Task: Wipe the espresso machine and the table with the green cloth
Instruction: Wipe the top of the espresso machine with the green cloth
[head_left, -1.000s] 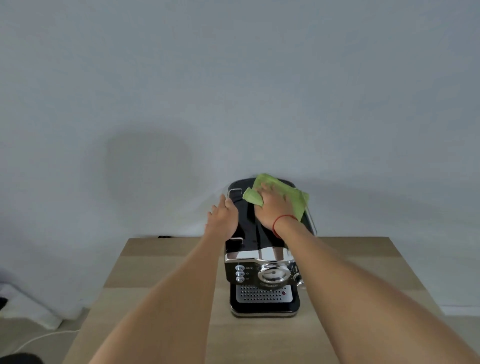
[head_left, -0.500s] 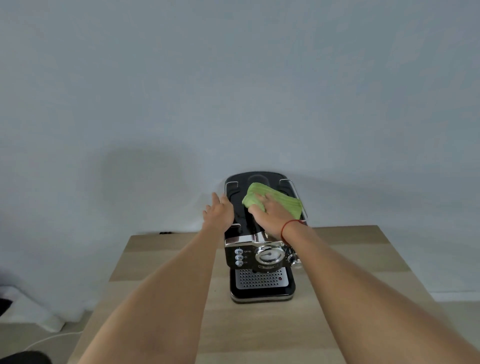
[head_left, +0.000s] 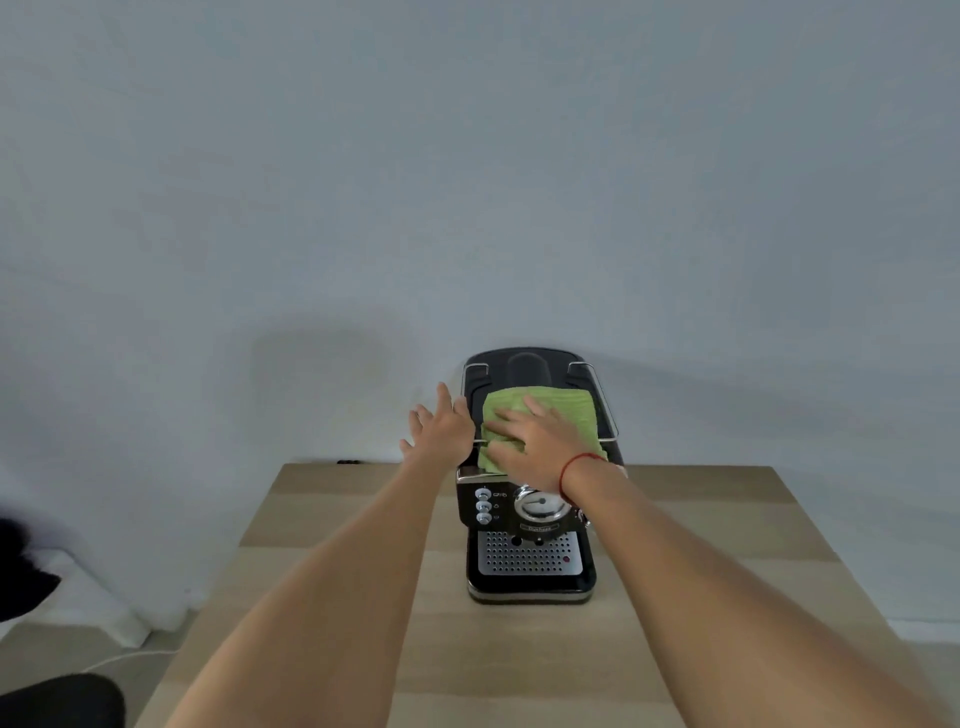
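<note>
A black and chrome espresso machine (head_left: 530, 525) stands at the back middle of the light wooden table (head_left: 363, 613), its dial and drip grid facing me. The folded green cloth (head_left: 566, 410) lies flat on the machine's top. My right hand (head_left: 535, 447) presses down on the cloth with spread fingers, covering its near left part. My left hand (head_left: 441, 431) rests against the machine's upper left edge, fingers apart, holding nothing.
A plain white wall stands right behind the machine. The table's left edge drops to a floor with a white cable (head_left: 119, 662) and dark shapes (head_left: 57, 701) at the lower left. A small black object (head_left: 349, 461) sits at the table's back edge.
My right hand has drawn the green cloth from the back of the machine's top toward the front. The left hand stayed on the left edge. The view shifted slightly.
</note>
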